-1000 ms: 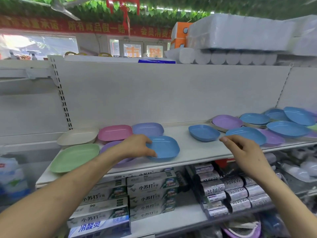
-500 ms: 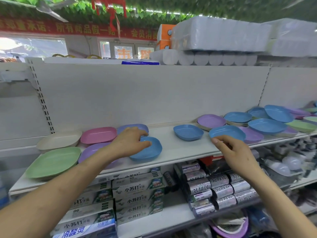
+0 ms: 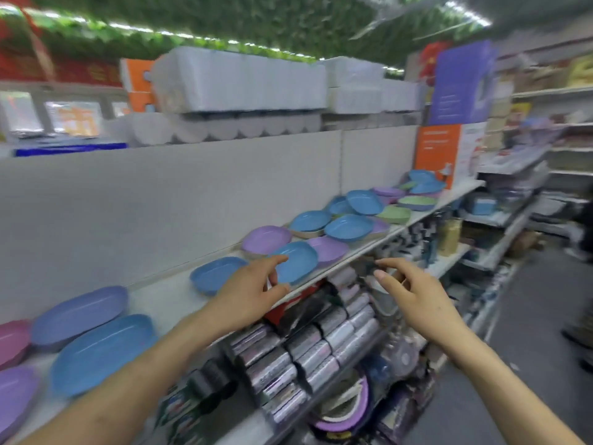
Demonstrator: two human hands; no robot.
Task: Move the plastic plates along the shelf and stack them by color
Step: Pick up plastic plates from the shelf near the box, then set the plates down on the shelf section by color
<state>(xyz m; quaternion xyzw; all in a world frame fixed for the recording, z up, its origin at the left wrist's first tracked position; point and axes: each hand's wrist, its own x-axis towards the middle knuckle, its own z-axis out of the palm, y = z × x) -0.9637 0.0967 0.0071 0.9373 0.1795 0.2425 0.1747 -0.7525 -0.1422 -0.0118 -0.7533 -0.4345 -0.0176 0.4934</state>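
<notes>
Plastic plates lie scattered along the white shelf (image 3: 167, 300). At the left a blue plate (image 3: 102, 351) lies next to a lavender plate (image 3: 77, 313), a pink plate (image 3: 12, 338) and a purple plate (image 3: 16, 396). My left hand (image 3: 253, 290) reaches between a small blue plate (image 3: 218, 274) and another blue plate (image 3: 298, 261). Its thumb and index finger are spread at that plate's near rim. My right hand (image 3: 410, 290) hovers in front of the shelf edge, fingers loosely curled, holding nothing. Purple plates (image 3: 266, 239) and more blue plates (image 3: 349, 228) lie beyond.
Green plates (image 3: 394, 215) and more mixed plates sit farther right on the shelf. Below it are rows of silver packs (image 3: 321, 348). White tissue packs (image 3: 237, 78) are stacked on top. An aisle floor (image 3: 529, 316) runs along the right.
The view swung right along the shelf. My left hand let go of the blue plate at the left and moved right to another blue plate. My right hand came off that plate's rim.
</notes>
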